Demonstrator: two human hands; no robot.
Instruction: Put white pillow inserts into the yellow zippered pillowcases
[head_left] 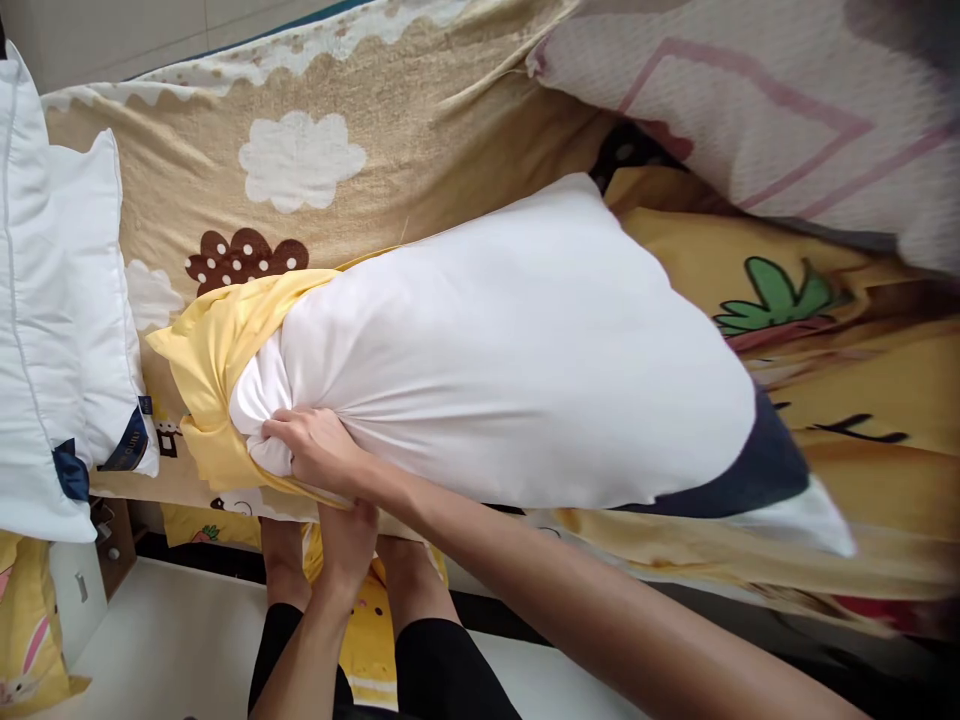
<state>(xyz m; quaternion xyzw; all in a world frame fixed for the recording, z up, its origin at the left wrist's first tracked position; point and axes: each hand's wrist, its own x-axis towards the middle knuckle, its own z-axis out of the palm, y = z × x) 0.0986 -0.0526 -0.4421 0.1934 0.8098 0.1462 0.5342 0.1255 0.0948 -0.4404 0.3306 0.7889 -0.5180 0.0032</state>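
A white pillow (510,340) with a navy patch near one corner lies lengthwise across the bed. Its left end sits inside a yellow pillowcase (217,340), which is bunched around it. My right hand (315,445) is closed on a gathered fold of the pillow at the mouth of the pillowcase. Just below, at the near edge of the pillow, my left hand (349,530) reaches up under the yellow cloth. Its fingers are hidden there, so their grip does not show.
Other white pillows (45,300) are piled at the left. A patterned beige blanket (405,150) covers the bed. At the right lie a pink-striped white pillow (750,120) and yellow printed bedding (885,390). A rabbit-printed yellow cloth (30,640) hangs at lower left.
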